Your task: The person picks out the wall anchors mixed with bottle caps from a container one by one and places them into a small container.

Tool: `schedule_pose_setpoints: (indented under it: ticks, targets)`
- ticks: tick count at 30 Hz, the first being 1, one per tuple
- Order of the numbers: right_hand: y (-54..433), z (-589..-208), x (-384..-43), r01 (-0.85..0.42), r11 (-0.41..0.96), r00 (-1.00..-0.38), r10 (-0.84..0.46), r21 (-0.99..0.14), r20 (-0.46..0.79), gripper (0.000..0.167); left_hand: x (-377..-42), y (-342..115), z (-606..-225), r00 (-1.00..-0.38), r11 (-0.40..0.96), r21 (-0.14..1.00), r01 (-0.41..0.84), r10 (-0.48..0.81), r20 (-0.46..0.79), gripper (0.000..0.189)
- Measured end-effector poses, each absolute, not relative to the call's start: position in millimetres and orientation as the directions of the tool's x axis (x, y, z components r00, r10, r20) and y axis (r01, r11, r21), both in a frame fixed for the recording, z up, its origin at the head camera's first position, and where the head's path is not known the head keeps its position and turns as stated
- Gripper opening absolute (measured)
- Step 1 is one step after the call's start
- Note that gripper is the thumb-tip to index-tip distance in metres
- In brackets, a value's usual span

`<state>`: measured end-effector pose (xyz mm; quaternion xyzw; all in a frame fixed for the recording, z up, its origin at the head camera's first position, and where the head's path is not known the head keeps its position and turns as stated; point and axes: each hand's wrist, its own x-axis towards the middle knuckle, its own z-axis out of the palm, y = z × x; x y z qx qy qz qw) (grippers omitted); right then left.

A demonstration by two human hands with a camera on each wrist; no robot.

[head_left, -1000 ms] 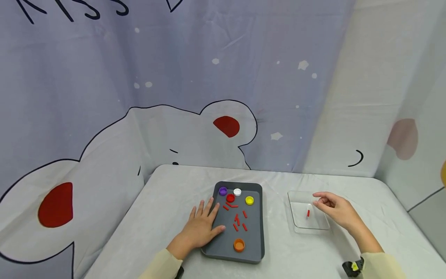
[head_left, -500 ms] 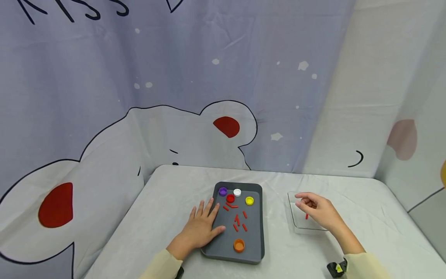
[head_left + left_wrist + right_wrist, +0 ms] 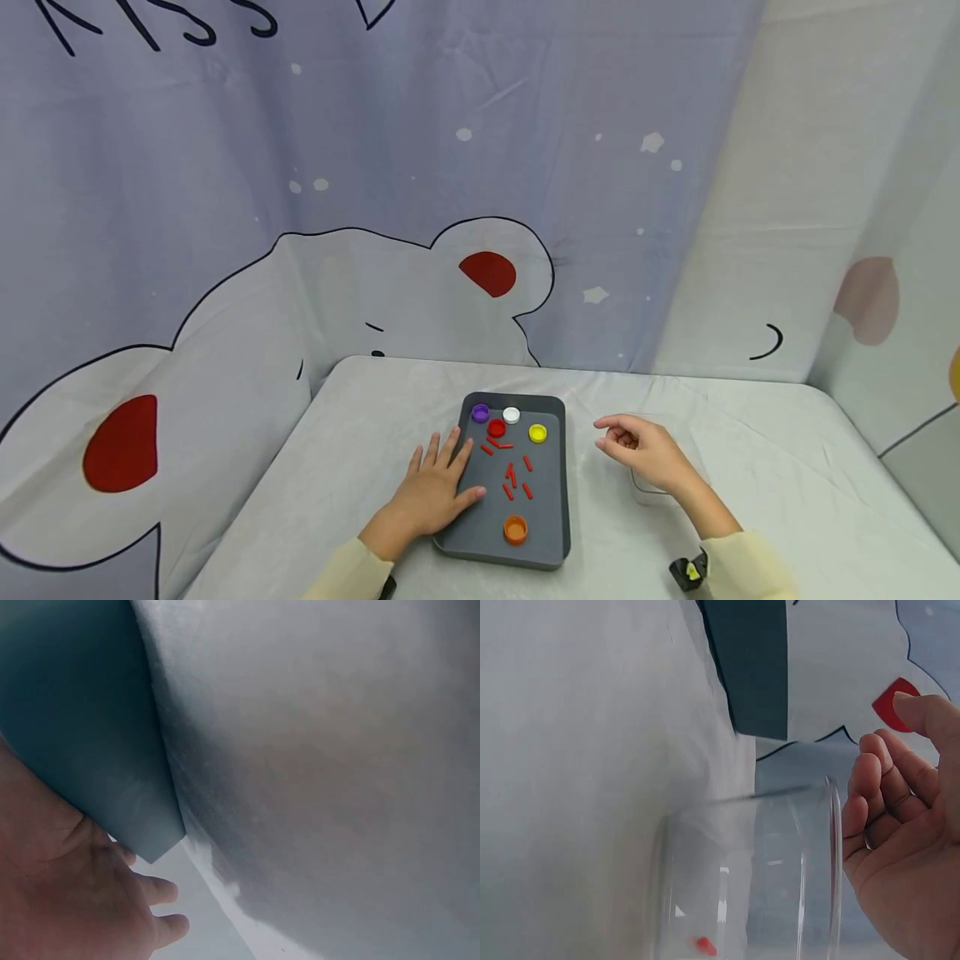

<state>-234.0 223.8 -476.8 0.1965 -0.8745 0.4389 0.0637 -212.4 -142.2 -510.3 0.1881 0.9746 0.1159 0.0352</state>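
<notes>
My left hand [image 3: 427,493] rests with spread fingers on the left rim of a grey tray [image 3: 549,492]. Several short red sticks [image 3: 527,491] lie scattered over the tray's middle. Between the tray and a clear plastic box [image 3: 817,862], my right hand [image 3: 647,452] hovers with loosely bent fingers and nothing in them. It hides much of the box in the head view. One small red piece [image 3: 706,946] shows inside the box in the right wrist view.
Small round cups stand on the tray: purple [image 3: 480,413], white [image 3: 512,415], red [image 3: 496,427] and yellow [image 3: 537,433] toward the back, orange [image 3: 515,530] near the front. A white cloth [image 3: 360,417] covers the table, with a printed curtain [image 3: 420,150] behind.
My right hand has moved left from over the clear box toward the tray, and now covers the red piece in the head view. My left hand and the tray's contents have stayed put.
</notes>
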Motion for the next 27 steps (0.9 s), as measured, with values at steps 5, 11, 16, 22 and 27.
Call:
schedule_pose_setpoints:
  ticks: [5, 11, 16, 22, 27]
  targets:
    - [210.5, -478.8, -236.4, -0.408, 0.532, -0.908, -0.319, -0.742, 0.271, 0.027, -212.1, -142.6, -510.2, -0.927, 0.902, 0.238, 0.359, 0.374, -0.02, 0.08]
    - [198.0, -482.9, -240.3, -0.412, 0.517, -0.903, -0.344, -0.751, 0.258, 0.029, -212.3, -142.8, -511.2, -0.927, 0.901, 0.247, 0.358, 0.373, -0.019, 0.08]
    - [189.0, -487.0, -244.6, -0.413, 0.508, -0.899, -0.36, -0.756, 0.249, 0.029, -211.2, -142.9, -510.5, -0.928, 0.901, 0.251, 0.352, 0.372, -0.033, 0.08]
    - [179.5, -489.7, -248.0, -0.439, 0.496, -0.884, -0.387, -0.749, 0.262, 0.031, -210.9, -143.3, -510.3, -0.927, 0.9, 0.253, 0.355, 0.374, -0.029, 0.079]
    - [173.1, -490.4, -249.7, -0.473, 0.497, -0.867, -0.412, -0.728, 0.282, 0.029, -212.5, -143.5, -511.2, -0.925, 0.896, 0.253, 0.365, 0.381, -0.015, 0.079]
